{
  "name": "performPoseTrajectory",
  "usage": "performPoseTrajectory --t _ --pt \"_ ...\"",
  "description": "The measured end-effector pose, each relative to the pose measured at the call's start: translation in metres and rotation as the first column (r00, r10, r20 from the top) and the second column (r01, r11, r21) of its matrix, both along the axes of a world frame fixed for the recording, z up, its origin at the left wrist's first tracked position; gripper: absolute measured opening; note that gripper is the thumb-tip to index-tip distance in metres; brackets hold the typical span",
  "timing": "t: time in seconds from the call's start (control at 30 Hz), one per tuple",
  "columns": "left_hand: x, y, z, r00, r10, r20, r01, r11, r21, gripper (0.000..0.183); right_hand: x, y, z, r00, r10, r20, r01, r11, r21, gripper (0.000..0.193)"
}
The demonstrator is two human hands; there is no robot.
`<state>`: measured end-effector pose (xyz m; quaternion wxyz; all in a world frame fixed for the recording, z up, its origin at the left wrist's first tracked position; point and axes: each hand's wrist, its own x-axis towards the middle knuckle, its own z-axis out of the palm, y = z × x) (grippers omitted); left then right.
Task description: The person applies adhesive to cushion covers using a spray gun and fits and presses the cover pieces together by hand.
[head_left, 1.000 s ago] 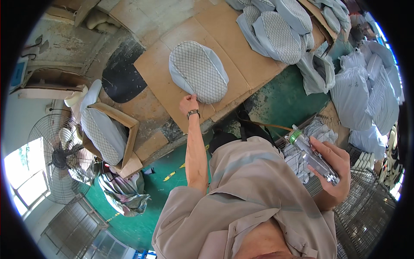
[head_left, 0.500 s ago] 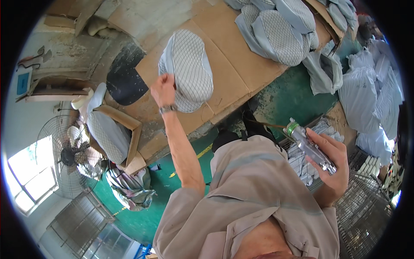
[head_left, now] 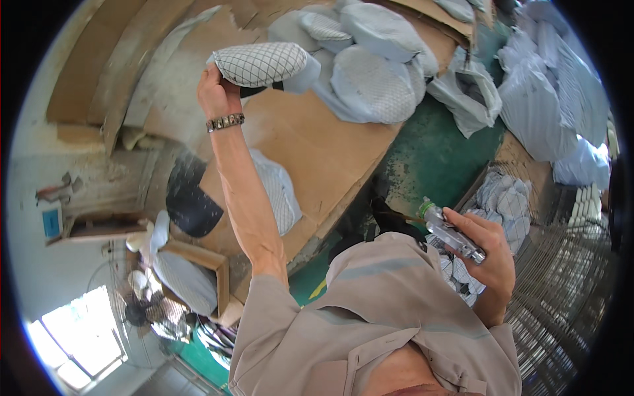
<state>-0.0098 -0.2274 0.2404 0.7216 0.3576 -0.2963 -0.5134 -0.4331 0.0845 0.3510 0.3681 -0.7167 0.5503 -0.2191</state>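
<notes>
While the head view was under inspection, a quilted pale-grey piece was found at the upper left of centre, raised above a cardboard sheet. The left hand grasped it by its left end; some fingers were hidden beneath. Right of centre, the fingers of the right hand were curled round a clear-and-silver handheld tool with a green collar.

In this inspector's judgement, the held piece could sag or slip, being gripped at one end only. Its free end overlapped a heap of similar pieces at upper centre and could disturb it; contact could not be determined.

The cardboard was creased and stained. A second quilted piece lay on it, partly behind the left forearm. A dark patch marked the surface at left.

The green floor was scuffed. Bulging plastic bags stood at upper right; a wire-caged fan stood near a bright window at lower left.
</notes>
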Motion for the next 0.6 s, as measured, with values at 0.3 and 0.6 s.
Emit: performPoseTrajectory --t 0.3,0.6 --pt "-0.127 -0.045 -0.104 0.972 -0.23 0.05 0.213 0.952 0.22 0.025 -0.021 0.003 -0.009 0.992 -0.123 -0.028 0.123 0.992 0.02 0.071" --pt "-0.043 0.129 -0.209 0.242 0.005 0.97 -0.472 0.874 0.114 0.049 -0.01 -0.02 -0.019 0.999 -0.018 0.026 0.018 1.0 0.013 0.068"
